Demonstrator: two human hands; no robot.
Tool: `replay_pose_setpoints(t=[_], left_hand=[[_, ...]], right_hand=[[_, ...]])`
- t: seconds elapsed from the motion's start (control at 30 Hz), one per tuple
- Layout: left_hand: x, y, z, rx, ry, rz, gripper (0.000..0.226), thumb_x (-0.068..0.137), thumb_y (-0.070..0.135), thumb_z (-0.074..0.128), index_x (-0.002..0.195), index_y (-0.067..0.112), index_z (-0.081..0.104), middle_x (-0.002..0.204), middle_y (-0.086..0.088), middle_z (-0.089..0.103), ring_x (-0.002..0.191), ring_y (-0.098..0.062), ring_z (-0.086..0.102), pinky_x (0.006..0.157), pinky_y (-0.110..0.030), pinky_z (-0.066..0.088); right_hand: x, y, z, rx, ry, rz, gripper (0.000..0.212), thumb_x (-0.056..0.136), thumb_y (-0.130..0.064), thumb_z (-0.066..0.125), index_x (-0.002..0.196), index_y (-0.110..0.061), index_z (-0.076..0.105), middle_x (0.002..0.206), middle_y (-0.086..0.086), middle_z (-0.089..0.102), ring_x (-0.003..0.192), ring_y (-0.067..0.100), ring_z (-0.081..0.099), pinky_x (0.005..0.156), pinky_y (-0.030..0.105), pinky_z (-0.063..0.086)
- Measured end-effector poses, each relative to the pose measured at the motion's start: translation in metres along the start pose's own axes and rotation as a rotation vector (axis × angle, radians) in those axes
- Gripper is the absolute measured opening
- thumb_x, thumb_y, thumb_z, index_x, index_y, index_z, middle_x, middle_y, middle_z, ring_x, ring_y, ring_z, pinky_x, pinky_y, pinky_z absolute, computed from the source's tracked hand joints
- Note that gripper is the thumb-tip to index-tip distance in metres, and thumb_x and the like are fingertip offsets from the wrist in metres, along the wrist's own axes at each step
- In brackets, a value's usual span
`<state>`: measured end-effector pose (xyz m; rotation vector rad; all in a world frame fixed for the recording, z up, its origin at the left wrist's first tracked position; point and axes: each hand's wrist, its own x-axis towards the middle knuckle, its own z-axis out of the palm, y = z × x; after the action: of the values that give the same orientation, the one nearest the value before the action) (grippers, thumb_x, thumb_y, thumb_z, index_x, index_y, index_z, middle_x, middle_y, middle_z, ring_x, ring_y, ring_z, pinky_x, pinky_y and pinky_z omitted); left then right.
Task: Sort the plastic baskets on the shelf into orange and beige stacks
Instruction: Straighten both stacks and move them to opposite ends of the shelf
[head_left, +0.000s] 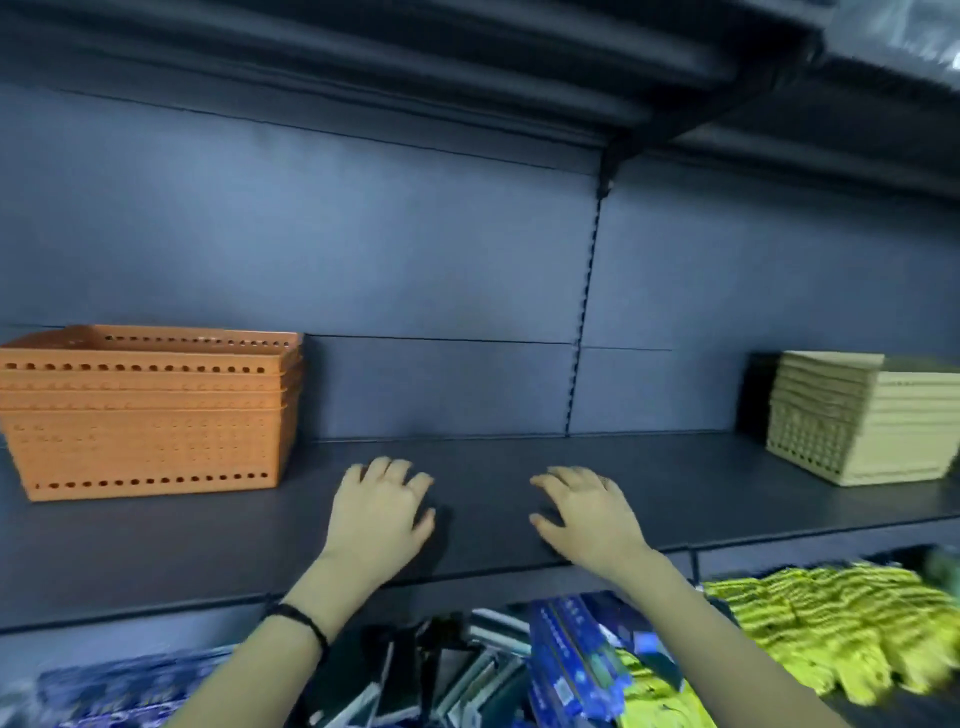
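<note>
A stack of several nested orange baskets (148, 410) stands at the left end of the dark grey shelf (493, 462). A stack of several beige baskets (862, 421) stands at the right end, partly cut off by the frame edge. Between the two stacks, my left hand (376, 512) and my right hand (584, 512) rest palm down on the shelf board near its front edge. Both hands have fingers spread and hold nothing. A black band is on my left wrist.
The shelf's back panel (415, 260) rises behind, and another shelf (571, 62) hangs overhead. Below the front edge lie blue packaged goods (576, 670), yellow-green cloth items (821, 623) and dark boxes.
</note>
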<state>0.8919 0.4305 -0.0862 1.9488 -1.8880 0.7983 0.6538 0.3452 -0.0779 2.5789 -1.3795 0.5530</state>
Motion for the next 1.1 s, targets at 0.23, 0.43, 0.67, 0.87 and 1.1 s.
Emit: replay_pose_setpoints(t=[0.23,0.43,0.67,0.87,1.1], left_hand=[[0.026,0.19,0.026,-0.113,-0.048,0.02,0.041,0.067,0.045,0.063,0.099,0.022,0.075,0.11,-0.011,0.073,0.1,-0.031,0.069,0.084,-0.048,0.053],[0.069,0.284,0.026,-0.148,-0.121,0.005,0.05,0.079,0.046,0.06,0.119,0.017,0.067,0.121,-0.009,0.068,0.114,-0.03,0.062,0.096,-0.049,0.046],[0.133,0.37,0.055,-0.274,-0.097,0.016,0.054,0.083,0.046,0.047,0.126,0.017,0.062,0.127,-0.01,0.065,0.12,-0.029,0.058,0.1,-0.047,0.042],[0.205,0.436,0.076,-0.371,-0.155,0.034,0.055,0.095,0.048,0.039,0.144,0.024,0.039,0.151,-0.003,0.04,0.14,-0.023,0.033,0.111,-0.041,0.026],[0.27,0.494,0.093,-0.442,-0.311,0.074,0.062,0.095,0.053,0.034,0.149,0.024,0.026,0.157,-0.002,0.029,0.141,-0.023,0.028,0.109,-0.04,0.028]], right_hand=[[-0.079,0.186,-0.042,-0.156,-0.082,0.152,0.059,0.092,-0.049,0.045,0.146,-0.033,0.028,0.155,-0.004,0.03,0.143,0.021,0.024,0.114,0.04,0.02],[-0.108,0.276,-0.047,-0.103,-0.071,0.176,0.058,0.094,-0.047,0.042,0.148,-0.034,0.025,0.154,-0.006,0.032,0.141,0.019,0.027,0.112,0.037,0.024],[-0.098,0.378,-0.036,-0.068,-0.065,0.243,0.06,0.094,-0.047,0.044,0.148,-0.031,0.024,0.152,-0.006,0.035,0.139,0.019,0.031,0.109,0.038,0.027],[-0.086,0.475,-0.037,-0.077,-0.081,0.323,0.061,0.093,-0.05,0.045,0.147,-0.029,0.026,0.148,-0.003,0.04,0.134,0.023,0.038,0.104,0.039,0.034],[-0.064,0.577,-0.038,0.317,-0.046,0.529,0.068,0.092,-0.045,0.053,0.147,-0.019,0.024,0.149,0.011,0.037,0.135,0.028,0.036,0.1,0.037,0.037]])
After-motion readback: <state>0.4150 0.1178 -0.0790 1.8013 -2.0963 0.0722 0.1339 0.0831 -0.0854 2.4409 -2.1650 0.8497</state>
